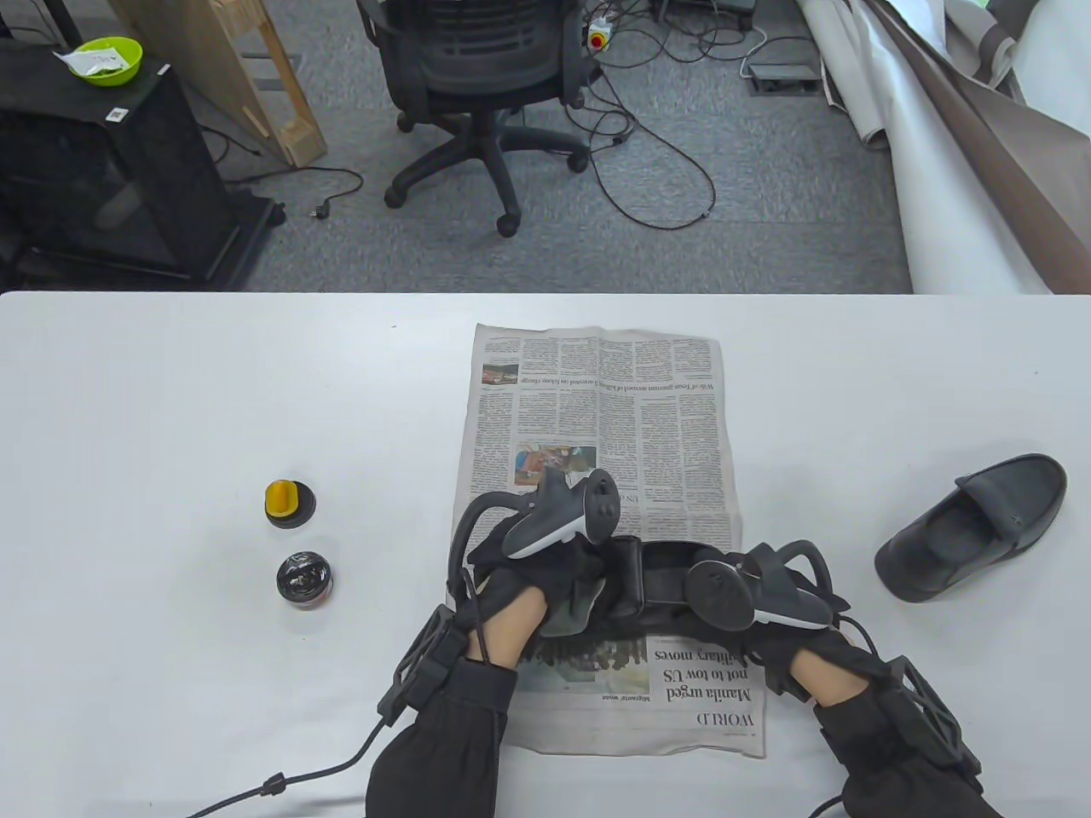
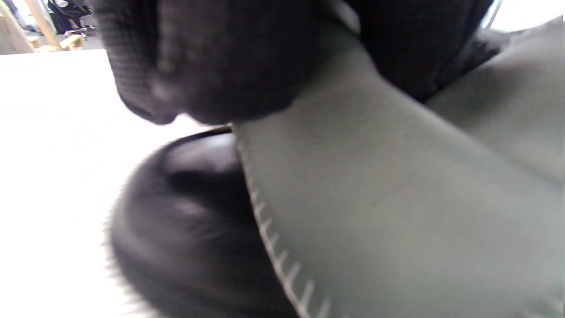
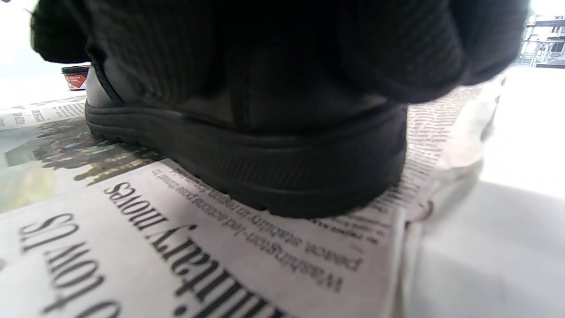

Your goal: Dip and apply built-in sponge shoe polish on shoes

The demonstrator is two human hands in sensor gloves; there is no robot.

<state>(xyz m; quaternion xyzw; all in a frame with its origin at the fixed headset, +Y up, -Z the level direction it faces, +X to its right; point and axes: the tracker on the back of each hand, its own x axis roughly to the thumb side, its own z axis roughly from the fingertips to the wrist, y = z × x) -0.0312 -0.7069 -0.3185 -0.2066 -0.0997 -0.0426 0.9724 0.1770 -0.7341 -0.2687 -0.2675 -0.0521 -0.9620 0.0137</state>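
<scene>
A black shoe [image 1: 660, 579] lies on its sole across the newspaper [image 1: 597, 409], under both hands. My left hand [image 1: 562, 588] presses a grey stitched cloth [image 1: 573, 612] on the toe end. The left wrist view shows the cloth [image 2: 397, 198] draped over the shiny toe [image 2: 190, 212] under my gloved fingers [image 2: 212, 66]. My right hand [image 1: 767, 609] grips the heel end. In the right wrist view its fingers [image 3: 265, 53] wrap the heel above the sole [image 3: 287, 176]. The open polish tin [image 1: 304, 579] and its yellow sponge lid [image 1: 290, 503] stand apart at the left.
A second black shoe [image 1: 972, 524] rests on the white table [image 1: 170, 409] at the right. The tin also shows far off in the right wrist view [image 3: 76, 77]. Beyond the table's far edge are an office chair [image 1: 486, 77] and cables on the floor.
</scene>
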